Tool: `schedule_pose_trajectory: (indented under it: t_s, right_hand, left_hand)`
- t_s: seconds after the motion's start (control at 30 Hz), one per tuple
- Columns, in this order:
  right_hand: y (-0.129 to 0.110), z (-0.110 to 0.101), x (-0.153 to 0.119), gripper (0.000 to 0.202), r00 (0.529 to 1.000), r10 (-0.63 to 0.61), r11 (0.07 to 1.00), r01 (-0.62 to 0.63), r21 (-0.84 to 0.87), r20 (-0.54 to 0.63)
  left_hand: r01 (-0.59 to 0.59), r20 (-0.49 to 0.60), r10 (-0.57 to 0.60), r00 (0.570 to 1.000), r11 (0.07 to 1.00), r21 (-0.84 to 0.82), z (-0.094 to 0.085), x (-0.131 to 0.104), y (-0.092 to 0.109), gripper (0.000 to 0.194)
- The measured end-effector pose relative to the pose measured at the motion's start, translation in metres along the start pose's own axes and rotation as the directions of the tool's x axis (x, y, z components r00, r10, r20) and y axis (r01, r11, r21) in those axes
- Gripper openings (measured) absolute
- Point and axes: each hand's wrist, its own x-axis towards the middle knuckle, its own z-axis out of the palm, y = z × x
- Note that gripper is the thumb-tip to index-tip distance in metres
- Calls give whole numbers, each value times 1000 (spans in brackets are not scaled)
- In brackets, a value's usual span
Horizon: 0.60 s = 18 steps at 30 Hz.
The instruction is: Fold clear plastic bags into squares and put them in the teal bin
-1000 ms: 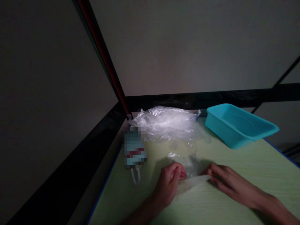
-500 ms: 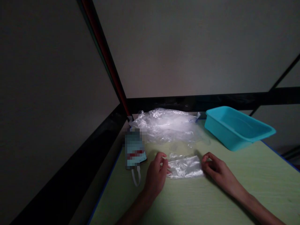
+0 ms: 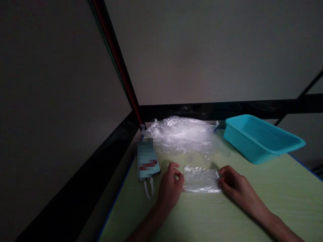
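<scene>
A small clear plastic bag [image 3: 202, 179], wrinkled and shiny, lies flat on the table between my two hands. My left hand [image 3: 171, 186] is at its left end, fingers curled, with thumb and fingertips closed at the edge. At the right end, my right hand [image 3: 234, 186] has its thumb and bent fingers closed on the bag's lower corner. The fingertips partly cover both ends of the bag. Behind it spreads a larger heap of crumpled clear plastic [image 3: 186, 132].
On the right stands a turquoise plastic basin [image 3: 252, 148]. A phone [image 3: 148, 164], partly blurred out, lies at the left with a white strap [image 3: 148, 190] by its lower end. Walls meet behind the pale green table [image 3: 202, 218], which has a blue edge.
The bag lies flatter: the bright fold across its upper part is gone and its near edge now shines. Both hands stay at its ends. The whole view has shifted slightly.
</scene>
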Motion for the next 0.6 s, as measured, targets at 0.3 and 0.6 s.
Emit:
schedule_pose_trajectory:
  t_s: [0.3, 0.6]
  right_hand:
    - [0, -1, -1, 10, 1000, -22, 998, 22, -66, 3]
    - [-4, -7, -3, 11, 995, -60, 985, 47, -164, -74]
  left_hand:
    - [-20, -26, 24, 999, 993, 120, 2, -5, 7, 24]
    - [-35, -11, 39, 999, 974, 223, 2, -6, 10, 26]
